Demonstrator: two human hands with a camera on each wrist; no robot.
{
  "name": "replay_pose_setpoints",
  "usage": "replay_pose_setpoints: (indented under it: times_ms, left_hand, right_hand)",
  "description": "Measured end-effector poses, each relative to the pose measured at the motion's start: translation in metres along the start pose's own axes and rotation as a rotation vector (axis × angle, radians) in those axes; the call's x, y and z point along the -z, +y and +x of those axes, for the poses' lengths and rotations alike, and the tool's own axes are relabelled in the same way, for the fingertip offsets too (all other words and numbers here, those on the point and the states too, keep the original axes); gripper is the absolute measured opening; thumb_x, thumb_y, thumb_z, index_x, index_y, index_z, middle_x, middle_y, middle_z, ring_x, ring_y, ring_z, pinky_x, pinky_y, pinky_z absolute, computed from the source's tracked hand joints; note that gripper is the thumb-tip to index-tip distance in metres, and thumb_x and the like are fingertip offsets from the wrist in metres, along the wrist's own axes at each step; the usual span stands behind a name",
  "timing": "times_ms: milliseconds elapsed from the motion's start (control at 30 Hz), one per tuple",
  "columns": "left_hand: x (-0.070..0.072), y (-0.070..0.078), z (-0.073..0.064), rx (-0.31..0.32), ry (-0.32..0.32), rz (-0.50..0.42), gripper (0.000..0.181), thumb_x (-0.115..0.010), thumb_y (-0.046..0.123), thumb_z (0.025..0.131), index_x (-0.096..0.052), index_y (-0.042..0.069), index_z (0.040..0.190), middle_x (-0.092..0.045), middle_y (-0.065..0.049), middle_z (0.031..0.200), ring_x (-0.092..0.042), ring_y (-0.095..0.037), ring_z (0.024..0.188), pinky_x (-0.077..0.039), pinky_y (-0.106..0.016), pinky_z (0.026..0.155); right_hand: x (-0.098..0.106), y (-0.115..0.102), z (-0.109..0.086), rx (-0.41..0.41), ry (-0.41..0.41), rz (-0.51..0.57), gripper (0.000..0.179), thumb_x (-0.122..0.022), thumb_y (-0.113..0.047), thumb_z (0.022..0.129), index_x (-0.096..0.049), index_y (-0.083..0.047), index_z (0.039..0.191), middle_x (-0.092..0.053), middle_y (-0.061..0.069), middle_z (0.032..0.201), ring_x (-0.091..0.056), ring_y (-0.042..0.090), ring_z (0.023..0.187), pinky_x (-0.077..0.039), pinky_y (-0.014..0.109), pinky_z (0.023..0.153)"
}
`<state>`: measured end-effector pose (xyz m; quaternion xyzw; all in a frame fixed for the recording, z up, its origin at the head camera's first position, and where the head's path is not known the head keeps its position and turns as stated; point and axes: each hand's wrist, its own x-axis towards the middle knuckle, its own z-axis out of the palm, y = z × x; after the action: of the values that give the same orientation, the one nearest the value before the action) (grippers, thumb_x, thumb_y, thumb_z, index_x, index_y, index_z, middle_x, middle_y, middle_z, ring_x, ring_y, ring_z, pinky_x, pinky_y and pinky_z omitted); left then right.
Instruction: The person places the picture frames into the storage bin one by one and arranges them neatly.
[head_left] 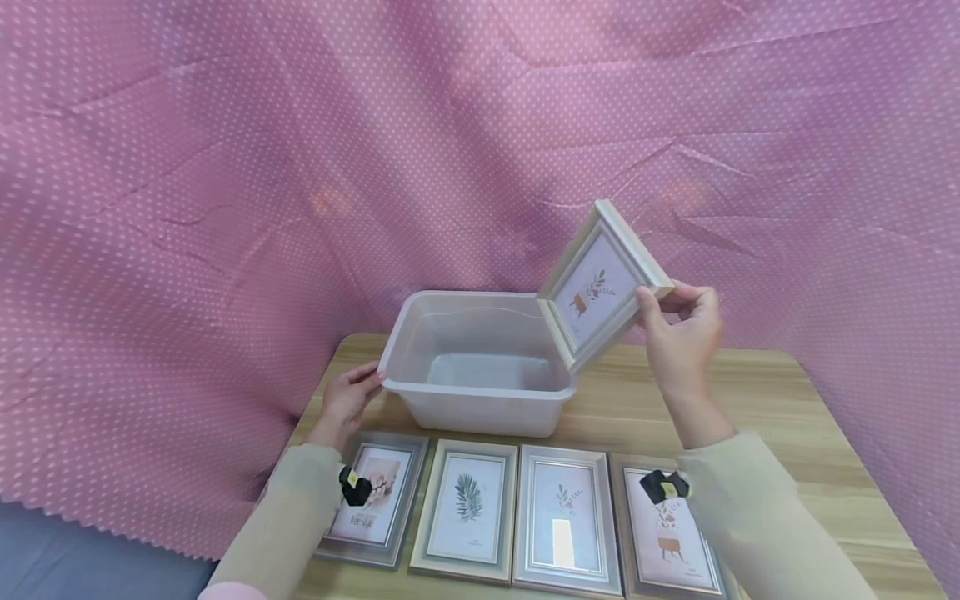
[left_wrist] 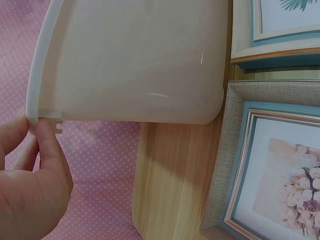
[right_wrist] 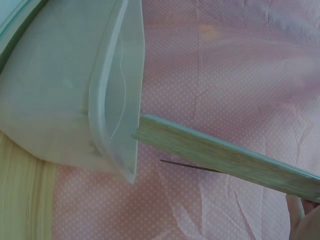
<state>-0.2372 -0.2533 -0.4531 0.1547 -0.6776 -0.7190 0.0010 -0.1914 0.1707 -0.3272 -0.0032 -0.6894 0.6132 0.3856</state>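
Observation:
My right hand [head_left: 681, 337] grips a picture frame [head_left: 596, 287] by its right corner, thumb on the front. The frame is tilted, its lower edge over the right end of a white plastic bin [head_left: 480, 412]. Its print shows a plant in a brown stand. In the right wrist view the frame [right_wrist: 225, 155] appears edge-on, with a thin dark strip behind it. My left hand [head_left: 351, 400] pinches the bin's left rim between thumb and fingers; the left wrist view shows these fingers [left_wrist: 52, 150] at the rim's corner. Inside the bin only its bare floor shows.
Along the table's front lie several more picture frames: a flower print [head_left: 375, 492] at left, a green leaf print [head_left: 467, 508], a sprig print [head_left: 566, 517] and a plant print [head_left: 663, 542] partly under the right sleeve. Pink dotted cloth [head_left: 450, 167] hangs behind the wooden table [head_left: 750, 392].

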Motion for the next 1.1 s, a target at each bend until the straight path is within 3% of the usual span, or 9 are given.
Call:
replay_pose_setpoints:
  times_ms: [233,533,1100]
  left_hand:
    - [-0.001,0.000,0.000,-0.007,0.008,-0.028,0.042,-0.059,-0.005,0.091,-0.049,-0.010,0.132,-0.051,-0.022,0.125,-0.061,-0.012,0.094,-0.052,-0.021,0.086]
    - [-0.002,0.001,-0.001,-0.015,0.006,-0.017,0.041,-0.059,-0.004,0.092,-0.049,-0.010,0.131,-0.051,-0.023,0.124,-0.061,-0.012,0.095,-0.052,-0.021,0.087]
    - [-0.002,0.001,-0.003,-0.003,0.016,0.020,0.040,-0.060,-0.002,0.092,-0.051,-0.007,0.131,-0.050,-0.021,0.128,-0.058,-0.017,0.102,-0.051,-0.021,0.087]
  right_hand:
    - [-0.018,0.005,-0.009,0.011,0.022,-0.035,0.034,-0.074,-0.011,0.084,-0.048,0.003,0.101,-0.058,0.002,0.088,-0.056,0.010,0.075,-0.053,0.014,0.060]
    - [-0.033,0.018,-0.021,0.097,0.025,-0.111,0.035,-0.075,-0.006,0.082,-0.049,0.009,0.100,-0.063,0.013,0.088,-0.055,0.009,0.073,-0.049,0.011,0.057]
    - [-0.054,0.045,-0.044,0.151,0.021,-0.142,0.036,-0.076,-0.003,0.080,-0.050,0.013,0.099,-0.060,0.022,0.089,-0.059,0.028,0.072,-0.049,0.007,0.058]
